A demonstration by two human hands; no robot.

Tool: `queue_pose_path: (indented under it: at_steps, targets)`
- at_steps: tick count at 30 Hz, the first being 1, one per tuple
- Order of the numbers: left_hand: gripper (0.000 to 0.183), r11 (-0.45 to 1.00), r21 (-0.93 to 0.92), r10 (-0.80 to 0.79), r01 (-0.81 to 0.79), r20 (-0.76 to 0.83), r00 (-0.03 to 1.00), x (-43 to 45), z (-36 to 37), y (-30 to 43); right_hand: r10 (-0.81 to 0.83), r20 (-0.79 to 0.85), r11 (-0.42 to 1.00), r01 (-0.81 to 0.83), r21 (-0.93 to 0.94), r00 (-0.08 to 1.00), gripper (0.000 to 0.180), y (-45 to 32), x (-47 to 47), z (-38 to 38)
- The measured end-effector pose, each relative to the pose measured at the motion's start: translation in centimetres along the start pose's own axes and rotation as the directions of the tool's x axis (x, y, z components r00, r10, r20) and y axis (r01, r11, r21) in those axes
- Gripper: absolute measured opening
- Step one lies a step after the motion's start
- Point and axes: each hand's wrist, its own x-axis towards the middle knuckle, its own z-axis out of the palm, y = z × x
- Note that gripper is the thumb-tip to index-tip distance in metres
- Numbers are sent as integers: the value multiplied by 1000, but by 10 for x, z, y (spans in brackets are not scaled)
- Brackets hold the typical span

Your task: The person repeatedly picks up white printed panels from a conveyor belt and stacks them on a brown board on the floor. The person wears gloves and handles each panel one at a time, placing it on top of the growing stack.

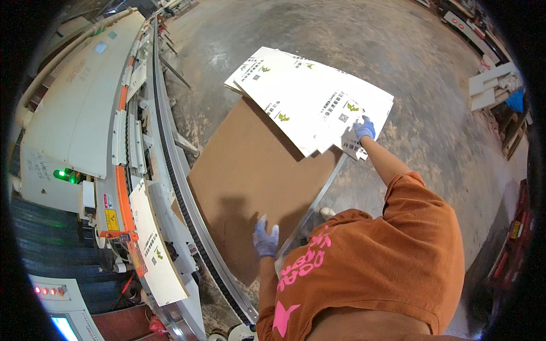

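Observation:
Before me lies a large brown board (256, 170), with a stack of white printed panels (307, 93) covering its far end. My right hand (364, 128), in a blue and white glove, rests on the near right corner of the panels, fingers spread over the top sheet. Over the near part of the brown board is my left hand (266, 239), gloved too, fingers apart and holding nothing. A white printed panel with a brown edge (155, 247) lies on the machine at the left. The undersides of both hands are hidden.
A long edge-banding machine (76, 115) runs along the left, its rail (179, 192) beside the brown board. A control panel with lit red buttons (51, 291) stands at the lower left. White offcuts (486, 87) are piled on a wooden pallet (514, 138) at the right.

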Motion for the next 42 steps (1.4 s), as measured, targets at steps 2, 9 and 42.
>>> queue_pose_path:
  at_steps: [2, 9, 42]
  targets:
    - [58, 978, -173, -99, 119, 117, 988, 13, 31, 3, -74, 0, 995, 74, -70, 997, 63, -14, 18, -13]
    - [68, 780, -479, -229, 403, 382, 896, 107, 115, 43, -85, 179, 992, 100, -74, 980, 65, -40, 30, -35]
    - [20, -423, -860, -273, 286, 422, 864, 111, 89, 249, -116, 913, 725, -595, 347, 392, 49, -97, 44, -116]
